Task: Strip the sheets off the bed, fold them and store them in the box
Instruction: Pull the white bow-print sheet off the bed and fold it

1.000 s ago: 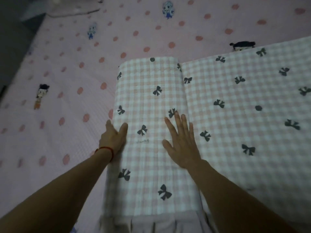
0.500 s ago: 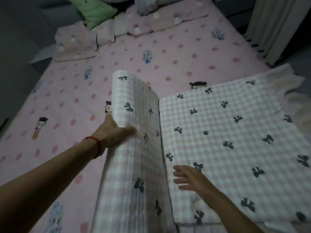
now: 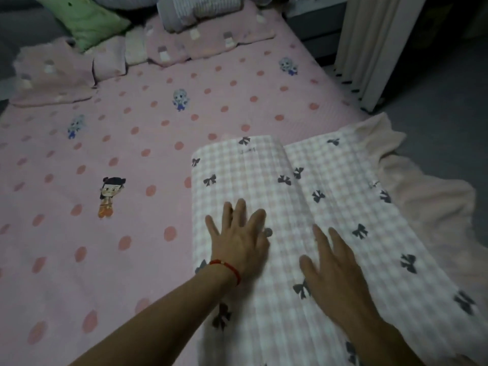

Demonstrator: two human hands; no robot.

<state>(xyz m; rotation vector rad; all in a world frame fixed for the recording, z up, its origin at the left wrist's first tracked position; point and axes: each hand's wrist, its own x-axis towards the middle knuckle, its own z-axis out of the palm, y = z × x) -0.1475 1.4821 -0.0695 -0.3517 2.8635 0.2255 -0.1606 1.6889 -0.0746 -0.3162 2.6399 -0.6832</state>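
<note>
A pink-and-white checked sheet with black bows [image 3: 266, 180] lies folded into a long strip on the right side of the bed. My left hand [image 3: 237, 239], with a red string at the wrist, presses flat on the folded upper layer, fingers spread. My right hand [image 3: 330, 262] lies flat beside it near the fold line, fingers apart. The sheet's plain pink frilled edge [image 3: 422, 191] hangs off the bed's right side. Under it is the pink spotted bed cover with cartoon figures [image 3: 118, 233]. No box is in view.
Pillows lie at the head of the bed: a green one [image 3: 89, 22], a grey striped one [image 3: 190, 9] and pink ones [image 3: 52, 75]. A pale curtain [image 3: 375, 48] hangs at the right over a grey floor [image 3: 435, 88].
My left hand lifted the folded left section upright and turned it over to the right. It now lies flat again, and both hands rest on top of it. The view rose toward the bed's head.
</note>
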